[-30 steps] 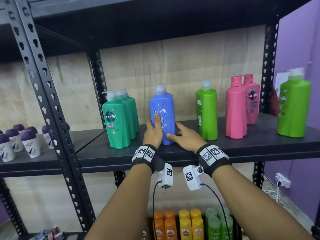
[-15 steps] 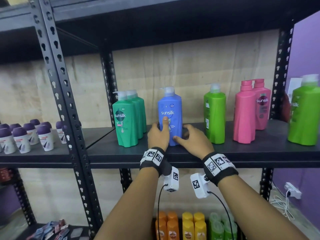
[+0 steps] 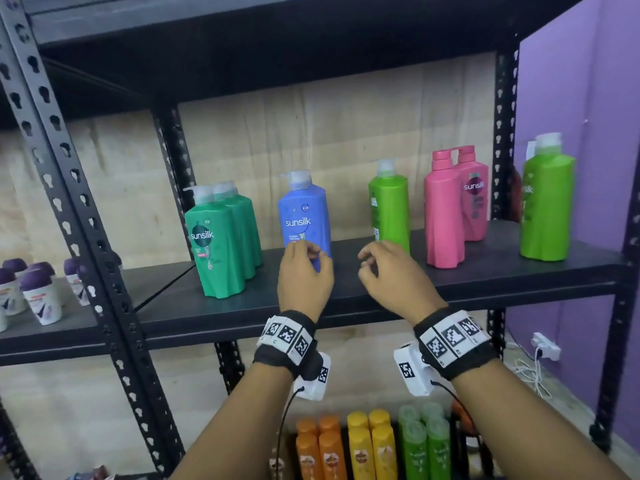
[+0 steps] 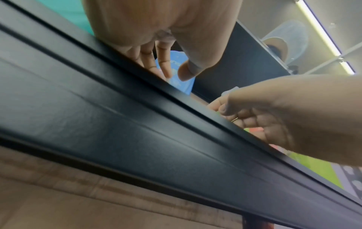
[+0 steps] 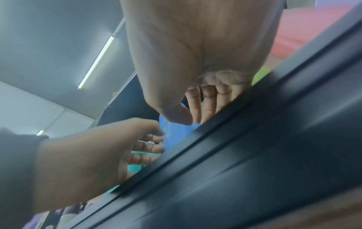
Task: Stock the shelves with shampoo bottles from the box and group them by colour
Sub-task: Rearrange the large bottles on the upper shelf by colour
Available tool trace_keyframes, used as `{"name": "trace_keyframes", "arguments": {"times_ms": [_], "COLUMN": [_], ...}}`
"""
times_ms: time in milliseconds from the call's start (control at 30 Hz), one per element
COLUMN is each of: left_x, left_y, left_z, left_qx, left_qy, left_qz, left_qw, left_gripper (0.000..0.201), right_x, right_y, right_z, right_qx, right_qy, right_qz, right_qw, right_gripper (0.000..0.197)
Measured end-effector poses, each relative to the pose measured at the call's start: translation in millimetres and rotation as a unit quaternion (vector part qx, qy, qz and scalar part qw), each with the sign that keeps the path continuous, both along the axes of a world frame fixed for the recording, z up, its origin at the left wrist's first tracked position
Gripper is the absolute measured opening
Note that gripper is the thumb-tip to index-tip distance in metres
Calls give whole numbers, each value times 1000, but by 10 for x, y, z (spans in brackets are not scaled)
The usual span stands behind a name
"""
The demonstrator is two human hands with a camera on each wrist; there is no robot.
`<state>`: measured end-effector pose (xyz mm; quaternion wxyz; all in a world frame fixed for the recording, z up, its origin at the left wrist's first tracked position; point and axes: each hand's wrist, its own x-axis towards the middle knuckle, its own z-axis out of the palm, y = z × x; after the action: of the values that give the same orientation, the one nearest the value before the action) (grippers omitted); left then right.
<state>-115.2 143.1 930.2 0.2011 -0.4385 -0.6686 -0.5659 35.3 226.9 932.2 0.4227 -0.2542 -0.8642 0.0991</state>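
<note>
Black shelf point(image 3: 381, 289), partly stocked, colours grouped.
Blue bottle point(image 3: 304, 220) placed; hands point(image 3: 304, 278) point(image 3: 391, 275) loosely curled, empty; one green point(image 3: 547, 199) stands apart.

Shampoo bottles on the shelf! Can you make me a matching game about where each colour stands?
Things:
1. blue bottle
2. dark green bottles
3. pink bottles
4. lone lime bottle

Places:
A. far right end of the shelf
B. far left, next to the post
C. just behind the left hand
D. between two lime bottles

Pairs: 1-C, 2-B, 3-D, 4-A
</note>
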Motion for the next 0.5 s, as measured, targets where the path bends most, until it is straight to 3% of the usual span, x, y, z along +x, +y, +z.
{"name": "trace_keyframes", "arguments": {"times_ms": [133, 333, 500], "left_x": [381, 979, 1265], "left_y": [183, 521, 823], "left_z": [85, 304, 477], "left_qx": [-37, -107, -111], "left_qy": [61, 115, 159], "left_qz": [-35, -55, -100], "left_qw": [997, 986, 976], "left_gripper": [10, 34, 29], "right_x": [369, 1011, 1599], "right_y": [101, 309, 517], "right_z": [68, 70, 124], "right_qx": [29, 51, 48], "right_qy": [0, 8, 36], "right_qz": [-45, -129, -193], "right_qw": [999, 990, 979], "right_gripper": [17, 20, 22]}}
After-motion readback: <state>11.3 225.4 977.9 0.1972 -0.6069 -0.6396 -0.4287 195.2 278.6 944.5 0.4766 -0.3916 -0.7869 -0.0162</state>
